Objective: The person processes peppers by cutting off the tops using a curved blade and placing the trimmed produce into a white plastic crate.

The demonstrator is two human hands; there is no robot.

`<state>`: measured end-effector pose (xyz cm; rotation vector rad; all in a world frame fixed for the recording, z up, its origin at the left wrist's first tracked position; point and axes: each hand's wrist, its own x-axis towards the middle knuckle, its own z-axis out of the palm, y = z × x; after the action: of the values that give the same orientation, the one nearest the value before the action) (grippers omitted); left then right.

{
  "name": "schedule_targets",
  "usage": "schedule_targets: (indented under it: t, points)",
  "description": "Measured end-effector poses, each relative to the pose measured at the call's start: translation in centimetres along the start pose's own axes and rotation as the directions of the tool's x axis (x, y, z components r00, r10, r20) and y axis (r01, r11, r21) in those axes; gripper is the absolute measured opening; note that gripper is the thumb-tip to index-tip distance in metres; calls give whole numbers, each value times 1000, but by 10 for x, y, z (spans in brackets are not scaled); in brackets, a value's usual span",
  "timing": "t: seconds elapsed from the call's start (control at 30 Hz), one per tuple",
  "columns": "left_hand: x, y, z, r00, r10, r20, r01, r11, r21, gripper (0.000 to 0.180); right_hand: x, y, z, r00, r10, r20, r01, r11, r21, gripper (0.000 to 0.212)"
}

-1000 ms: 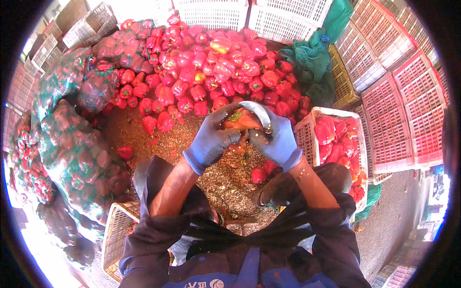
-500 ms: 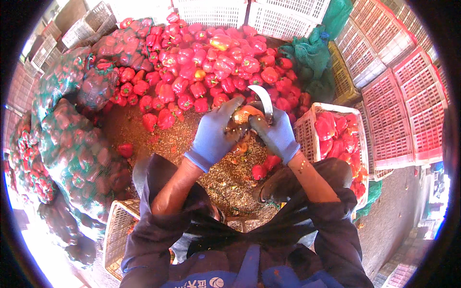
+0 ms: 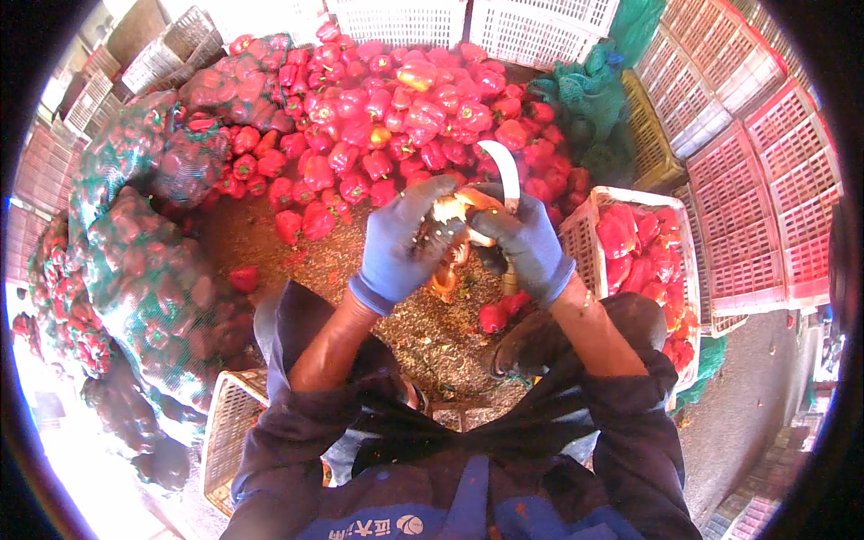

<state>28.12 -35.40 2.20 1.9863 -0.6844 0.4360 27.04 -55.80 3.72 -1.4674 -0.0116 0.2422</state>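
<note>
Both my hands wear blue gloves with dark palms and fingers, and they meet over the floor between my knees. My left hand [image 3: 400, 243] is closed around an orange-red bell pepper [image 3: 447, 211], which is broken open and shows its pale inside. A curved knife [image 3: 502, 167] is gripped in my right hand [image 3: 529, 247], its blade sticking up past the fingers. The right thumb and fingers also press at the pepper's torn edge. Just below the hands is an orange pepper piece [image 3: 444, 281]; whether it hangs from the pepper or lies lower I cannot tell.
A heap of red bell peppers [image 3: 378, 164] spreads ahead. Green net sacks of peppers [image 3: 148, 270] stand left. A crate [image 3: 589, 243] of red peppers is beside my right knee, another crate [image 3: 236, 423] at lower left. Pale seeds litter the floor [image 3: 414, 337]. Stacked crates [image 3: 742, 211] rise at right.
The pepper has come open between my hands, showing its pale inside. My right hand has shifted slightly right, and the knife blade has turned more upright.
</note>
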Motion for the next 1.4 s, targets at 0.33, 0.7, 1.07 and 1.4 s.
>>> schedule_targets:
  t: [0.33, 0.7, 1.07, 1.4]
  points:
    - [-1, -29, 21, 864, -480, 150, 457, 625, -632, 33, 2, 10, -8, 996, -34, -83, 16, 979, -201, 39]
    - [16, -109, -44, 849, -403, -343, 350, 914, -208, 31, -6, 7, -10, 962, -227, -151, 104, 818, -566, 33]
    - [-154, -38, -228, 786, -501, -362, 575, 807, 133, 44, -116, -96, -221, 614, -689, -385, -289, 259, -922, 50]
    - [-212, -67, -284, 664, -611, -430, 743, 600, 296, 46, -183, 96, -360, 749, -290, -596, -484, 374, -791, 60]
